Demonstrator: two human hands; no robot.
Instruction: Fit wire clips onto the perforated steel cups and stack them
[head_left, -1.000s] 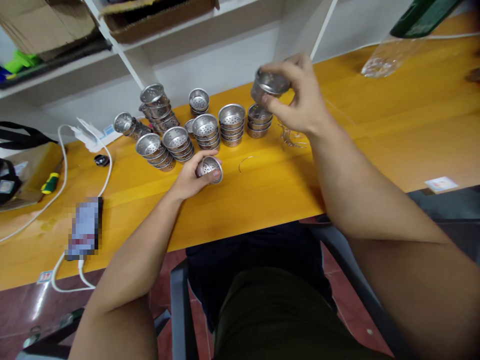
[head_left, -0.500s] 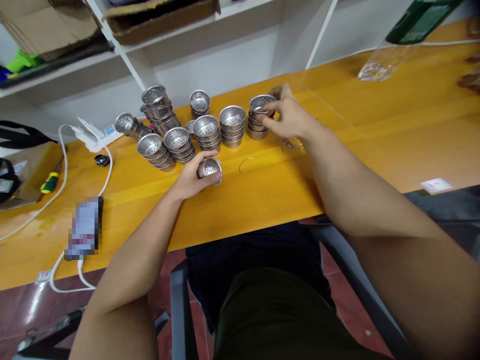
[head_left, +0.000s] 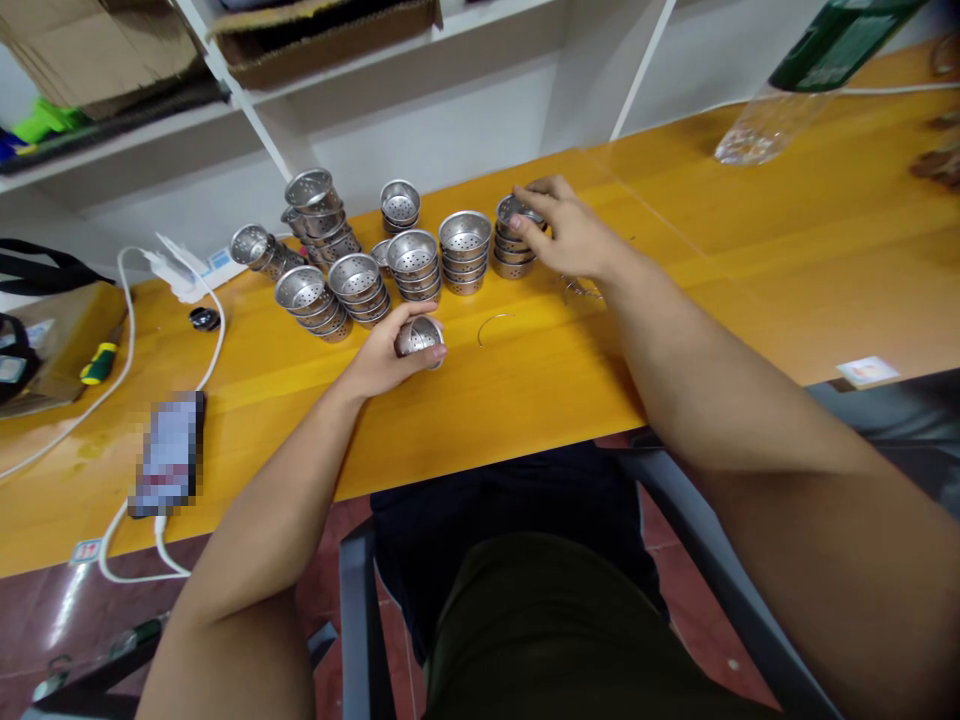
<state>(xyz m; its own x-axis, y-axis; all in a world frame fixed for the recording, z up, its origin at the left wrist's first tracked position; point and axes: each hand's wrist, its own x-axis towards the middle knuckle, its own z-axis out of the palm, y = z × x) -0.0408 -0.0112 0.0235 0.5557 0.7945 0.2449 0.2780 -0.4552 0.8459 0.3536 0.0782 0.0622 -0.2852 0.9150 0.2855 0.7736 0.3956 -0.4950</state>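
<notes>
1. While we look down through the head view, our left hand [head_left: 377,357] holds a small metal cup [head_left: 417,336] over the front part of the desk [head_left: 487,410]. Its fingers are wrapped around the outside, and the thumb lies over the near rim.
2. Our right hand [head_left: 568,230] is at the top cup [head_left: 505,209] of the rightmost stack [head_left: 513,269]. The thumb and forefinger are bent, a little apart, and reach over its mouth; we cannot tell whether they grip it. This cup sits in the stack, mouth up.
3. To the left of that stack we see a second upright stack [head_left: 464,262], then more nested cups with small holes, some stacks leaning. A short stack [head_left: 400,206] stands behind them, and a taller one [head_left: 313,205] is near the shelf [head_left: 427,120].
4. Between our hands, a thin curved wire [head_left: 491,323] lies alone on the desk. More wires [head_left: 582,289] lie bunched just beside our right hand, partly hidden by it.
5. Well off to our left are a phone [head_left: 168,455], a white cable [head_left: 131,320] and a screwdriver [head_left: 99,364]. Far to our right is a clear bottle [head_left: 776,118] with a green label.
</notes>
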